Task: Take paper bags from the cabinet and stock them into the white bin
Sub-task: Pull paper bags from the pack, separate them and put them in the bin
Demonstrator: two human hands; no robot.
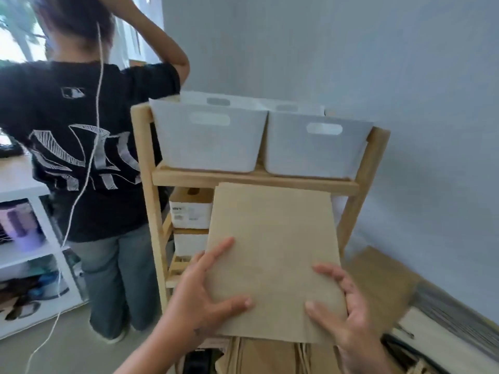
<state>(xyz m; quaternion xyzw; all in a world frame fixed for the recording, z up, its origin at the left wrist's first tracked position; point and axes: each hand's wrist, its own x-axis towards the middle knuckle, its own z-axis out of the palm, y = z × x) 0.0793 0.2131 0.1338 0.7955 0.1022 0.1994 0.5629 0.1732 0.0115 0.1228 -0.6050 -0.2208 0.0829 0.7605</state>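
I hold a flat brown paper bag [272, 247] upright in front of a wooden shelf unit [253, 180]. My left hand [208, 290] grips its lower left edge, thumb on the front. My right hand [343, 306] grips its lower right edge. Two white bins sit side by side on the top shelf: the left bin [208, 143] and the right bin [316, 153], both just above the bag's top edge. More brown paper bags [264, 357] lie below my hands at the bottom of the frame.
A person in a black T-shirt [81, 147] stands with their back to me, close to the left of the shelf. White boxes [190, 209] fill the lower shelves. A white rack [32, 249] stands at far left. A grey wall is behind.
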